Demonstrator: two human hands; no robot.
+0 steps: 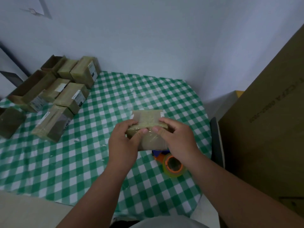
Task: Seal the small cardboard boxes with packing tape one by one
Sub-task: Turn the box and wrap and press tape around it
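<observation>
A small cardboard box (148,120) with clear tape over its top is held above the middle of the table. My left hand (123,142) grips its left near corner, thumb pressed on the near face. My right hand (176,137) grips its right side, thumb on the taped near edge. Both thumbs almost touch on the glossy tape. A tape dispenser (173,164) with an orange core and a blue part lies on the checked cloth just below the box, partly hidden by my right wrist.
Several small cardboard boxes (72,97) are grouped at the table's far left, some open, some taped with white labels. The table carries a green-and-white checked cloth (115,96). A large brown carton (269,129) stands at the right beside a dark chair back (216,142).
</observation>
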